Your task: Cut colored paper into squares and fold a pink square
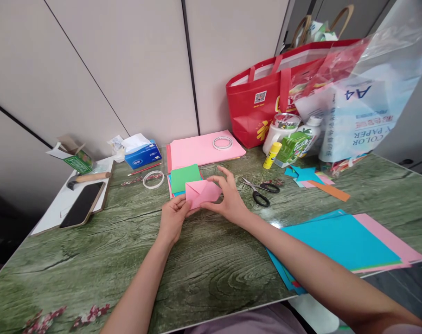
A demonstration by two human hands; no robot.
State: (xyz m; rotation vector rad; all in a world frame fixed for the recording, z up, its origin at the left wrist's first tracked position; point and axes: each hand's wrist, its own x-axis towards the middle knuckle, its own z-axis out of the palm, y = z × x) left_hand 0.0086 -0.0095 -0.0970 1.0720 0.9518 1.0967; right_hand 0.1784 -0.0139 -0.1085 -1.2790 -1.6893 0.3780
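Note:
A folded piece of pink paper (199,192) is held up above the table between my two hands. My left hand (173,215) pinches its lower left corner, thumb on the front. My right hand (228,197) grips the right end, thumb below and fingers behind and above. Creases run across the paper's face, meeting in a V near the left. Just behind it lies a stack of small square sheets with a green sheet (185,178) on top. Right of my right hand, a pair of scissors (260,190) with black handles lies partly spread.
Pink sheets (200,150) lie at the back, a tape roll (222,143) on them. Another tape roll (153,179) lies left. Blue sheets (339,241) cover the right front. A glue stick (272,155) stands before a red bag (252,106). A phone (82,204) and hammer (87,178) lie left.

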